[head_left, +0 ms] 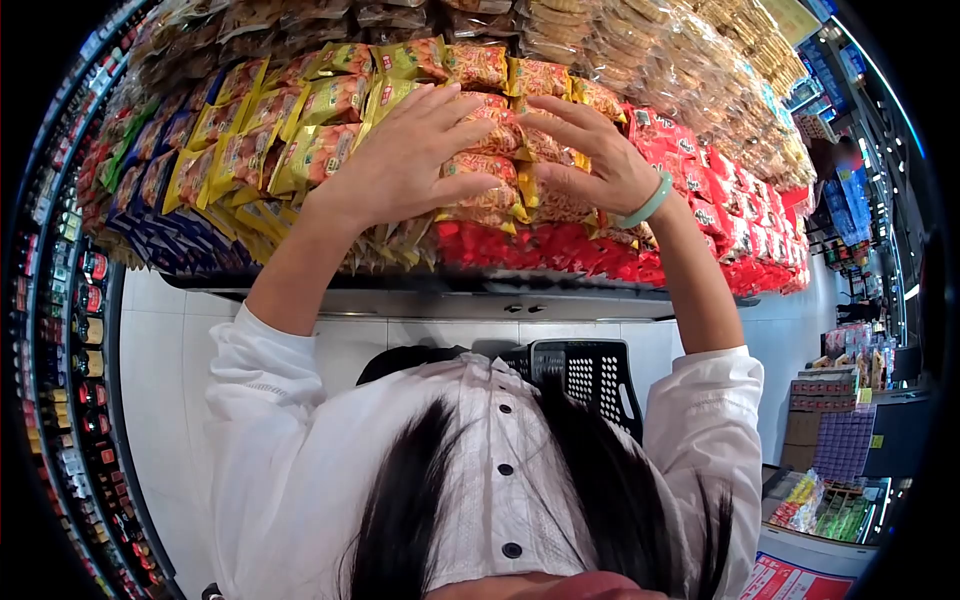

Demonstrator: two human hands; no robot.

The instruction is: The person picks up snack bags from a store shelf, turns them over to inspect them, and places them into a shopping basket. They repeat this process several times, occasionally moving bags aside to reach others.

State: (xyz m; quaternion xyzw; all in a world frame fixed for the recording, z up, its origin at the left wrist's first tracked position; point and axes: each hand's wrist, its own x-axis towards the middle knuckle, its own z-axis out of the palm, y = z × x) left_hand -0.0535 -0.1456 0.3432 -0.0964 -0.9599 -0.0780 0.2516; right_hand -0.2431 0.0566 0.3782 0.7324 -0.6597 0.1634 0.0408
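My left hand (415, 155) lies open, fingers spread, over the yellow snack packets (335, 100) on the display. To its right, my right hand (595, 160) is also open, with thumb and fingers apart and a pale green bangle (648, 200) on the wrist. Between the two hands sit orange-and-yellow snack packets (482, 180) in stacked rows. Red packets (735, 215) fill the display to the right of my right hand. Both palms face down and hide some of the packets beneath them.
Clear bags of brown snacks (560, 35) are piled behind, and blue packets (140, 200) stand at the left. A black shopping basket (585, 375) is on the white floor (155, 400) below the display edge. Shelves of jars (90, 330) line the left side.
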